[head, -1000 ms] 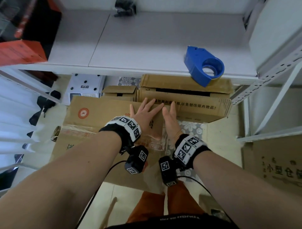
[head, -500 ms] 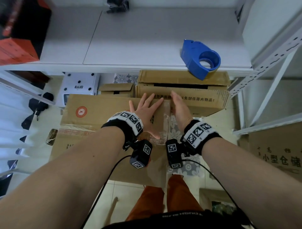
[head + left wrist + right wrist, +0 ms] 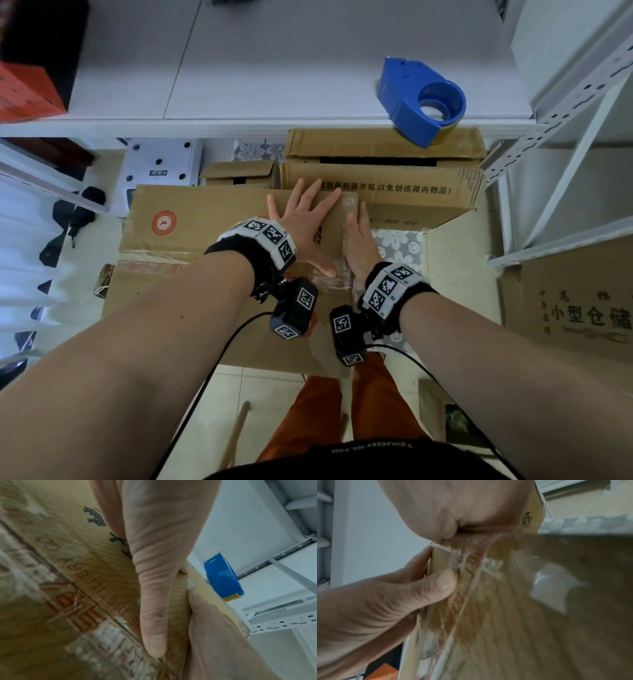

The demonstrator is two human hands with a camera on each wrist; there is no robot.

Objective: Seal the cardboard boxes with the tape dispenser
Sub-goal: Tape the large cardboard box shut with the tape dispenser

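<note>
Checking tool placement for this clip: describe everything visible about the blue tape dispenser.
The tape dispenser is a blue plastic shell with a squared body and a round open ring, a roll of tan tape seated inside. It rests on the white shelf, at its front edge, slightly overhanging the cardboard boxes below. Neither hand touches it. From the left wrist view its flat side bears small pale lettering, too small to read, and a tan strip shows at its lower end.

A white shelf board (image 3: 274, 68) spans the far side, its front edge running left to right. At the right stands white perforated metal shelving (image 3: 561, 99) with slanted struts. The floor (image 3: 455, 260) is pale glossy tile, with a grey flower-patterned tile (image 3: 399, 245) near the middle. Light is soft and even, with no hard shadows.
</note>
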